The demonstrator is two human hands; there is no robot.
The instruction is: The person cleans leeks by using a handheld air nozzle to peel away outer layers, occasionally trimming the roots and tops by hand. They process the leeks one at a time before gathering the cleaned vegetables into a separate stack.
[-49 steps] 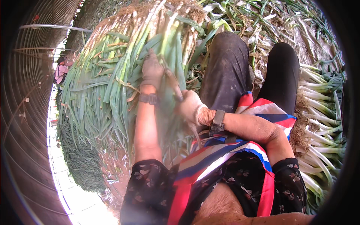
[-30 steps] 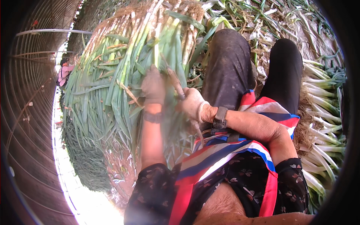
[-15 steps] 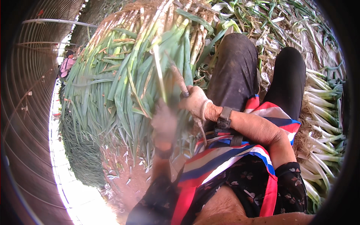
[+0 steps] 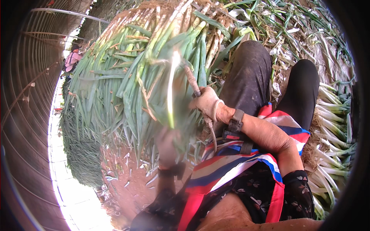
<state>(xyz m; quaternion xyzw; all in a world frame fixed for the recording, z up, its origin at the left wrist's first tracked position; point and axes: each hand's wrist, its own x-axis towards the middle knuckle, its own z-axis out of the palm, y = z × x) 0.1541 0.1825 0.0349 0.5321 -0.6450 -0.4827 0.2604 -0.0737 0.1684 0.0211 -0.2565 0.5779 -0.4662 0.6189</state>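
My left hand (image 4: 167,142), smeared by motion, is closed round the lower, leafy part of a long green onion (image 4: 170,94). The pale stalk stands up from the hand, its top near the wand's tip. My right hand (image 4: 206,103), in a whitish glove, grips a brownish stick-like wand (image 4: 191,79) that points up and left. A thin hose (image 4: 212,134) runs from the wand's lower end toward my lap. Behind both hands lies a large heap of untrimmed green onions (image 4: 127,73), roots at the far side, leaves hanging toward me.
Cleaned white-stalked onions (image 4: 333,131) lie in a row at my right. Loose leaves and peelings (image 4: 296,34) cover the ground beyond my knees (image 4: 246,65). A ribbed tunnel wall (image 4: 27,96) curves along the left, where another person (image 4: 72,59) is at the far side.
My left hand has moved slightly down and toward me with the green onion, whose stalk is now more upright. The right hand keeps its hold on the wand. The view has shifted slightly.
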